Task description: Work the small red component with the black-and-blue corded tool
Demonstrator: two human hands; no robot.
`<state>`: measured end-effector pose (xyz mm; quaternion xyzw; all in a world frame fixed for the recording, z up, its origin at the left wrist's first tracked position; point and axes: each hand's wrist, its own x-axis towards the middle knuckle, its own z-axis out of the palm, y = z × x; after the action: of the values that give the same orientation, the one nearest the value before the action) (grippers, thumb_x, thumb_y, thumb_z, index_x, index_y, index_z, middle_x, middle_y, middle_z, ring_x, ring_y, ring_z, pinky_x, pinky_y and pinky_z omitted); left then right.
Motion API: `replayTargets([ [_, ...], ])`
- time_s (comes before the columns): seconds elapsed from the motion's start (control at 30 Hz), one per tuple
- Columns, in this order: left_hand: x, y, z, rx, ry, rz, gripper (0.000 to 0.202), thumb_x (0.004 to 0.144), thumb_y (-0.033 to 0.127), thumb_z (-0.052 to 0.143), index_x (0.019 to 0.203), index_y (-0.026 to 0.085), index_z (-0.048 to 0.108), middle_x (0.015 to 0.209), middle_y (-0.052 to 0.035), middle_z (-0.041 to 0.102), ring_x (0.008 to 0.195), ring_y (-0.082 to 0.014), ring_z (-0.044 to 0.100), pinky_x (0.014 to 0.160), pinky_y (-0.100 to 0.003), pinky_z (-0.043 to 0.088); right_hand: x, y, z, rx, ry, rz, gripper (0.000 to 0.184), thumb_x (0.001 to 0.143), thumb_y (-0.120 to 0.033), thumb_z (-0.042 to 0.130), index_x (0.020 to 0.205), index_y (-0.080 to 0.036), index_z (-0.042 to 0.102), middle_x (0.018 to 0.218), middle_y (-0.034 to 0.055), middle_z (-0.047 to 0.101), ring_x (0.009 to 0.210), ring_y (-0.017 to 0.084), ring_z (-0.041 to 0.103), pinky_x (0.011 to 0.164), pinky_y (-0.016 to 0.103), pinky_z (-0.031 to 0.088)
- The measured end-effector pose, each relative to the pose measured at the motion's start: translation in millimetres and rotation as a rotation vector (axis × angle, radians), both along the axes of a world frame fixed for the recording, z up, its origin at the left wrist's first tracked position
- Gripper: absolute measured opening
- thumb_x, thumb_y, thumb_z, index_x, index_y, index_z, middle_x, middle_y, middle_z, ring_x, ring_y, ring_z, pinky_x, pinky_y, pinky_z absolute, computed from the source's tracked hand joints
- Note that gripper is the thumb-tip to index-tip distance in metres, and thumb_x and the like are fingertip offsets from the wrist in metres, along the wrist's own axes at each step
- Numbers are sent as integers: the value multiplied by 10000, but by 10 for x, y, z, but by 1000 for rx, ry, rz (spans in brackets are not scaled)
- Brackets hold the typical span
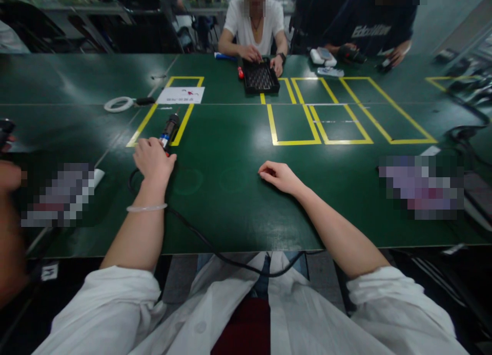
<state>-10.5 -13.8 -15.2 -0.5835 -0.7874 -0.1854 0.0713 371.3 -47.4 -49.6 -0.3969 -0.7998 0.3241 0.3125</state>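
Observation:
My left hand (154, 158) is wrapped from above around the rear of a black electric screwdriver (169, 129). The tool lies at a slant over the table, its bit pointing away from me, with a blue and white label in the middle. Its black cord (196, 232) runs back past my wrist and hangs over the front edge. My right hand (280, 175) rests on the green table (230, 211), fingers curled in towards the thumb; nothing shows in it.
Yellow tape outlines (295, 142) mark the table. A white paper (181, 95) and a coiled white cable (119, 104) lie at the far left. Across from me a person handles a black tray (261, 78). Blurred-out objects flank me; another person's arm (11, 216) is at left.

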Motion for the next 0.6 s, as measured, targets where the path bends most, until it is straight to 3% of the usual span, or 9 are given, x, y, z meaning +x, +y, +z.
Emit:
replayTargets([
  [0.17, -204, -6, 42, -89, -88, 91, 345, 855, 411, 630, 1016, 107, 658, 1225, -157, 570, 1094, -343, 520, 915, -560, 443, 5, 3, -9, -2, 6, 2, 154, 894, -286, 565, 905, -163, 657, 777, 20, 657, 674, 138, 557, 663, 255, 411],
  [0.3, -147, 3, 100, -25, -144, 164, 386, 899, 425, 580, 1103, 108, 666, 1093, -126, 634, 1034, -315, 567, 923, -554, 434, 5, 17, -26, 4, 1, 7, 162, 899, -284, 562, 914, -157, 662, 777, 21, 656, 681, 138, 563, 662, 254, 408],
  [0.37, 7, -1, 126, 77, -228, 32, 397, 905, 414, 581, 1144, 109, 667, 1022, -105, 667, 982, -261, 595, 935, -478, 451, 3, 18, -29, 0, 0, 2, 166, 898, -288, 566, 917, -154, 663, 777, 20, 656, 681, 137, 563, 660, 254, 406],
  [0.43, 276, -29, 154, 104, -425, -232, 406, 905, 386, 580, 1177, 97, 665, 974, -94, 685, 896, -198, 619, 893, -376, 483, 3, 16, -28, -15, 16, 0, 168, 896, -294, 571, 916, -154, 662, 771, 17, 655, 677, 134, 562, 660, 255, 408],
  [0.5, 642, -98, 191, 19, -685, -490, 438, 922, 367, 549, 1242, 85, 645, 930, -90, 684, 799, -157, 623, 799, -310, 505, 5, 14, -26, -45, 54, 5, 168, 896, -300, 574, 912, -155, 657, 770, 15, 657, 683, 132, 566, 667, 257, 419],
  [0.6, 1222, -257, 248, -217, -928, -744, 527, 945, 391, 525, 1388, 109, 563, 824, -47, 636, 690, -123, 574, 696, -267, 488, 4, 20, -34, -144, 172, 17, 178, 882, -325, 604, 927, -157, 642, 784, 17, 662, 696, 133, 581, 676, 262, 446],
])
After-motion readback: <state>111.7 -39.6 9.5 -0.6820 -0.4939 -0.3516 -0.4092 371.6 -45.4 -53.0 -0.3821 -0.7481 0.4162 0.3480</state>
